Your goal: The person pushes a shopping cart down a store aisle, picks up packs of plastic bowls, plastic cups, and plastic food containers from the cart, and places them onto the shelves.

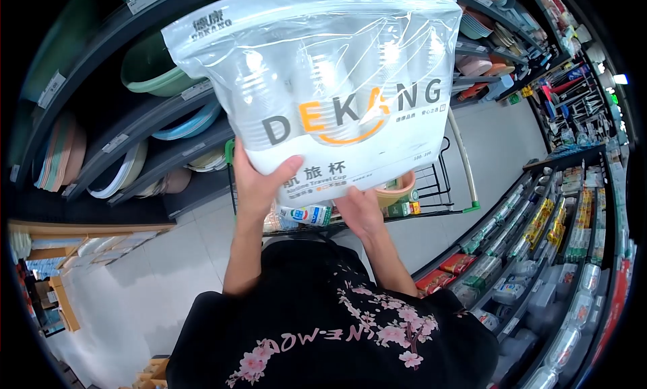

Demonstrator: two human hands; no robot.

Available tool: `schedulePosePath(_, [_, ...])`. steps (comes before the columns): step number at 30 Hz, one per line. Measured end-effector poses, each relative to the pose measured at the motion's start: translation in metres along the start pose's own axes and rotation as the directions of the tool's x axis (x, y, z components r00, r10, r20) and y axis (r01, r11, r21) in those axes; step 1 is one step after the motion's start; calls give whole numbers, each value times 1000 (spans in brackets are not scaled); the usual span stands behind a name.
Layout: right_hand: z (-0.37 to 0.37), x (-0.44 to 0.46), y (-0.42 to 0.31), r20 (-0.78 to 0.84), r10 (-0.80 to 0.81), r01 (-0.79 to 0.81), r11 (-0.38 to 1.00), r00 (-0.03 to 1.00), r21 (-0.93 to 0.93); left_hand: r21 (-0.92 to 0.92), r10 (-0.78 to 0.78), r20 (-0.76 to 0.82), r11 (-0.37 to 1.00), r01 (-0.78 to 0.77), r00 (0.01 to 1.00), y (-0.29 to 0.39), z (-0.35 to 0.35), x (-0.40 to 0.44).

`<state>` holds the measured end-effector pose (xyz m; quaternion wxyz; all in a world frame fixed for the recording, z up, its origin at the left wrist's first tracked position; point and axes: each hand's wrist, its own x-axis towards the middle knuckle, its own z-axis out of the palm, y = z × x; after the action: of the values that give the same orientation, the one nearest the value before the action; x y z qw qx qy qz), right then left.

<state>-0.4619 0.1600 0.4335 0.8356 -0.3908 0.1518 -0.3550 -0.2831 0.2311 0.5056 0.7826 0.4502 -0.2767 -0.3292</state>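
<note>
A large clear-and-white bag of plastic cups point(337, 136), printed "DEKANG", is held up in front of me with its printed side facing my eyes. Stacks of clear cups show through its upper half. My left hand point(263, 187) grips the lower left corner, thumb across the front. At the bottom edge, right of the middle, my right hand point(360, 210) holds the bag, its other fingers partly hidden behind it. Beneath the bag is a shopping cart point(465, 166) with a green-cornered rim, containing a peach-coloured basin point(402, 187) and a blue-and-white package point(306, 215).
Shelves on the left carry a green basin point(151, 65), blue basins point(189, 123) and other stacked tubs. To the right, sloping shelves hold red packages point(445, 271) and clear plastic containers point(566, 338). Pale floor tiles point(495, 129) run along the aisle.
</note>
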Motion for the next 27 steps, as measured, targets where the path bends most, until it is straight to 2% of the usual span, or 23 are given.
schedulePosePath(2, [-4, -7, -10, -27, 0, 6, 977, 1000, 211, -4, 17, 40, 1000, -17, 999, 11, -15, 6])
schedulePosePath(5, [-21, -14, -51, -121, -143, 154, 984, 982, 93, -24, 0, 84, 1000, 2, 996, 34, -23, 11])
schedulePosePath(8, [-45, -22, -79, -160, -199, 210, 976, 967, 53, -55, 2, 130, 998, 5, 992, 47, -23, 13])
schedulePosePath(9, [-44, -23, -86, -156, -198, 208, 977, 968, 52, -75, 11, 110, 997, -2, 994, 49, -22, 15])
schedulePosePath(11, [-34, -26, -100, -133, -244, 215, 957, 961, -196, -108, 45, 74, 993, -37, 996, 53, -22, 17])
schedulePosePath(16, [-28, -21, -101, -153, -257, 215, 945, 954, -247, -149, 84, 40, 986, -77, 996, 72, -21, 15])
schedulePosePath(18, [-26, -20, -105, -165, -280, 227, 932, 946, -283, 0, 93, 77, 996, -93, 993, 75, -20, 12])
schedulePosePath(19, [-21, -20, -108, -134, -291, 229, 908, 947, -350, -1, 94, 81, 996, -94, 992, 72, -23, 12])
schedulePosePath(21, [-8, -20, -114, -102, -308, 240, 876, 946, -418, -36, 72, 39, 997, -71, 997, 60, -33, 13])
schedulePosePath(23, [6, -24, -117, -155, -333, 199, 811, 930, -550, -71, 38, -11, 997, -39, 999, 49, -43, 8])
schedulePosePath(25, [9, -25, -117, -139, -327, 194, 796, 935, -573, -120, 22, -113, 992, -36, 993, 39, -47, 4])
schedulePosePath(27, [12, -24, -116, -115, -313, 186, 781, 943, -596, -80, 16, -113, 996, -25, 993, 36, -52, -2])
